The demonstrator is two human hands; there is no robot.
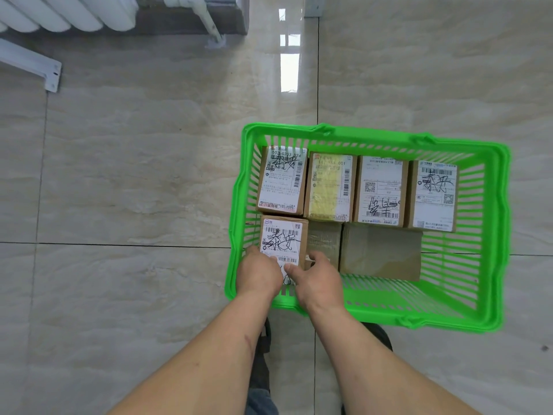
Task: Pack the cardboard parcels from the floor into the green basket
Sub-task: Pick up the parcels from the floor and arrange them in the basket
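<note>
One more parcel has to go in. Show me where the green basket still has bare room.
The free patch is the near right corner, bordered by the plain brown box, the labelled parcel behind it and the green basket wall. The far row is packed edge to edge; the near left corner holds both hands.

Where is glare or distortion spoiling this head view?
Head view: window glare on the glossy floor beyond the green basket; wide-angle bending curves the tile lines; basket rim oversaturated, haloed; the parcel under both hands stays readable.
</note>
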